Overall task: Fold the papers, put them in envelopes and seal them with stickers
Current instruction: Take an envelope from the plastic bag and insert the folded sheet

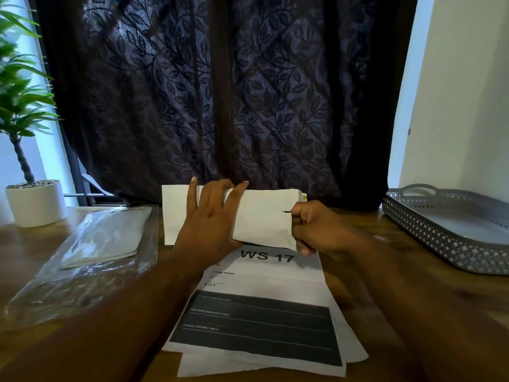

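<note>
Left hand (212, 216) holds white paper envelope (176, 213) up, fingers spread, to keep it steady. Right hand (319, 227) pinches end of folded white paper (261, 216), likely to slide it inside.

Wooden table (27, 244) bears papers (261, 285); plastic bag (82, 271); plant pot (35, 202); tray (440, 232).

Sheet stack (261, 312) on desk (358, 285) straight before me, centre. Above its far end, envelope (176, 216) and folded paper (261, 221) held between my hands: my left hand (212, 216) across middle, my right hand (316, 230) at right end. Plastic bag (82, 271) lies left of stack, envelope pack (110, 235) inside it. Potted plant (33, 202) at far left corner of desk, behind bag. Tray (440, 235) on right side of desk, well apart from stack. Curtain (220, 106) behind desk; wall (454, 92) behind tray
</note>
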